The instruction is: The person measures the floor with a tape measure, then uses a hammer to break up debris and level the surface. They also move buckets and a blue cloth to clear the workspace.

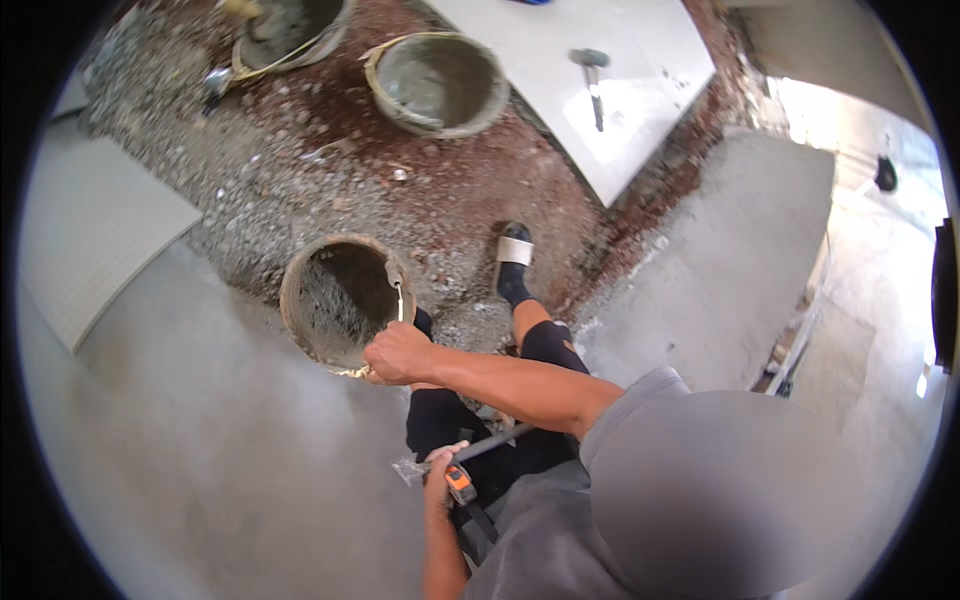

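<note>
"Holding what in your right hand (400, 352)?"

"A small trowel (394, 275); your fingers are clenched round its handle, blade at the rim of the bucket (291, 300)."

"And your left hand (440, 474)?"

"Grasping a grey-shafted tool (490, 442) over your black shorts (436, 415), orange tape measure (460, 484) just beside. Hammer (594, 80) lies on the white slab (655, 50)."

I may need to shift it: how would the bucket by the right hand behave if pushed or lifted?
The bucket is probably heavy, as grey mortar-like material lies inside. Pushed, it might catch or tip, since rough gravel lies right beside it.
</note>
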`<state>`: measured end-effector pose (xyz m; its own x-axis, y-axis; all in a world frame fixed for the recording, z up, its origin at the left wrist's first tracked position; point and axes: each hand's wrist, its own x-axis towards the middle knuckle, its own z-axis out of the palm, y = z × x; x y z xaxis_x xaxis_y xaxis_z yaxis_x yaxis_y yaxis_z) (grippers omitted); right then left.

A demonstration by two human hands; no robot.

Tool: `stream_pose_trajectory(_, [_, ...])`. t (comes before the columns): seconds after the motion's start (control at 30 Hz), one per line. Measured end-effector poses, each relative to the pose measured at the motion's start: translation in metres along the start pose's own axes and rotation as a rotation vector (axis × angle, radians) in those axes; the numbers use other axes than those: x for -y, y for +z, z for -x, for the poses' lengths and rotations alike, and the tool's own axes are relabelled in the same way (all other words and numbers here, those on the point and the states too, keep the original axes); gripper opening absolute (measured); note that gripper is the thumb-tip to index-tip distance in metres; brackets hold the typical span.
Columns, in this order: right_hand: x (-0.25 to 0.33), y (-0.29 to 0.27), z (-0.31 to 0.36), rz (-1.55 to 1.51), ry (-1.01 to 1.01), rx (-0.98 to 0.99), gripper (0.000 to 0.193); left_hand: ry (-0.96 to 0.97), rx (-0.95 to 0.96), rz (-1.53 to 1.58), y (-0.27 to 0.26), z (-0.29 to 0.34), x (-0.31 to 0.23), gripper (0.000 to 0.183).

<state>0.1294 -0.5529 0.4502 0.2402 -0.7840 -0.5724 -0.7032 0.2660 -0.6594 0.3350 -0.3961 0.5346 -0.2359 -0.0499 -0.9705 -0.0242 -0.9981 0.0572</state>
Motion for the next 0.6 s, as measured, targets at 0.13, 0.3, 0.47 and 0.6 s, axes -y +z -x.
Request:
stream_pose_trajectory(0.13, [-0.029,-0.039,0.107,-0.293,0.234,-0.099,0.036,0.044,-0.024,-0.205,0.024,0.001,-0.006,0.026])
stream_pose_trajectory(0.3, [-0.071,-0.033,0.225,-0.585,0.541,-0.325,0.040,0.121,-0.055,-0.367,0.068,-0.002,-0.010,0.027])
stream_pose_trajectory(0.47, [-0.145,-0.007,0.296,-0.724,0.882,-0.559,0.040,0.088,-0.049,-0.483,0.106,-0.009,-0.004,0.030])
stream_pose_trajectory(0.6, [-0.223,0.003,0.324,-0.682,1.041,-0.708,0.039,0.035,-0.068,-0.574,0.123,-0.017,0.004,0.031])
